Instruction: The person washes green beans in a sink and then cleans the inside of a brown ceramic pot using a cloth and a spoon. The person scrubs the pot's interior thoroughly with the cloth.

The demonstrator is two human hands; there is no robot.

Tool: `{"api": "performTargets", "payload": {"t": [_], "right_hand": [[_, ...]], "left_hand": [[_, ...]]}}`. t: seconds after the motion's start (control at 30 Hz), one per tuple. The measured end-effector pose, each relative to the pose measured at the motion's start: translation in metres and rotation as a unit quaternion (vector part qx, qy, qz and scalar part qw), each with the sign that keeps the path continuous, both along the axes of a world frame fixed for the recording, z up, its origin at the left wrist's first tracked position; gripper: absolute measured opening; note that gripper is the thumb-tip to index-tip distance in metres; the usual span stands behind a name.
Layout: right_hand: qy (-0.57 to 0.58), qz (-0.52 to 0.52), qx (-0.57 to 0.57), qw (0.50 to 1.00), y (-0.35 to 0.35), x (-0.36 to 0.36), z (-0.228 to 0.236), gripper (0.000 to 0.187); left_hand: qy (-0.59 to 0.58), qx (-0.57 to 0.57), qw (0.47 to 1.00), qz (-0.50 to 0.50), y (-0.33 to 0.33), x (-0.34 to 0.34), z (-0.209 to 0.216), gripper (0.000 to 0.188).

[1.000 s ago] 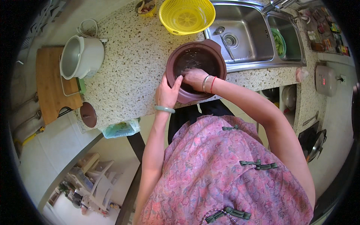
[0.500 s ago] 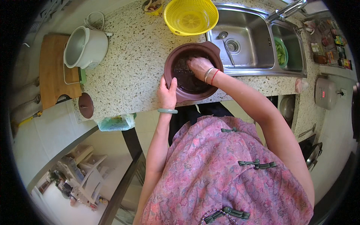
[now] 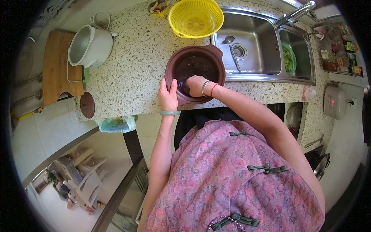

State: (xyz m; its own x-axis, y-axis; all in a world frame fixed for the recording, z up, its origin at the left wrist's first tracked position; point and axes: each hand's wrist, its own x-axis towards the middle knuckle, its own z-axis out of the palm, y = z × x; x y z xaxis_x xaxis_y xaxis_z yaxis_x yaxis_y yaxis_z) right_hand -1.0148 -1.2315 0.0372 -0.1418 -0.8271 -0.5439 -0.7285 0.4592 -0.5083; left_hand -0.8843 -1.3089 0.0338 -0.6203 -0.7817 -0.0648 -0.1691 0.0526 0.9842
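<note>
Your left hand gripped the near-left rim of the brown clay pot, fingers curled over the edge, thumb on the outside wall. A pale green bangle sat on that wrist. Your right hand was down inside the pot, fingers bent and pressed toward the dark wet interior; whether it held anything there could not be told. A silver bangle and a red cord circled the right wrist, just at the pot's rim.

The pot stood on the speckled stone counter, near its front edge, touching or just beside the left lip of the steel sink. Its inside looked dark and shiny; contents not clear.

Behind the pot, a yellow plastic colander rested on the counter at the sink's back-left corner. A small yellow bowl sat just left of the colander. The sink had two basins: the left one held a spoon beside the drain; the right one held a green basket with green vegetables. The tap rose at the back between them.

Well left of the pot, a white rice cooker, open, stood at the edge of a wooden cutting board. A round brown lid lay at the counter's front-left corner. A pale green plastic bag hung below the counter edge.

Your pink patterned garment with green knot buttons filled the lower view.
</note>
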Motion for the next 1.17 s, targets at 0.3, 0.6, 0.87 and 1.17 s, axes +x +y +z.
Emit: {"api": "performTargets", "payload": {"t": [0.3,0.6,0.87,1.17], "right_hand": [[-0.305,-0.319,-0.158,0.884,-0.017,-0.013,-0.037,0.03],[0.075,-0.106,-0.239,0.962,0.016,-0.02,-0.018,0.056],[0.177,-0.073,-0.027,0.981,-0.002,-0.008,-0.027,0.045],[-0.058,-0.279,-0.05,0.957,-0.002,-0.025,0.015,0.049]], "left_hand": [[-0.054,-0.036,0.998,-0.002,-0.002,0.002,0.006,0.031],[-0.061,-0.014,0.998,-0.011,-0.001,0.003,0.0,0.033],[-0.07,0.0,0.997,-0.029,-0.005,0.003,0.006,0.03],[-0.049,-0.001,0.998,-0.041,-0.007,0.004,-0.001,0.039]]}}
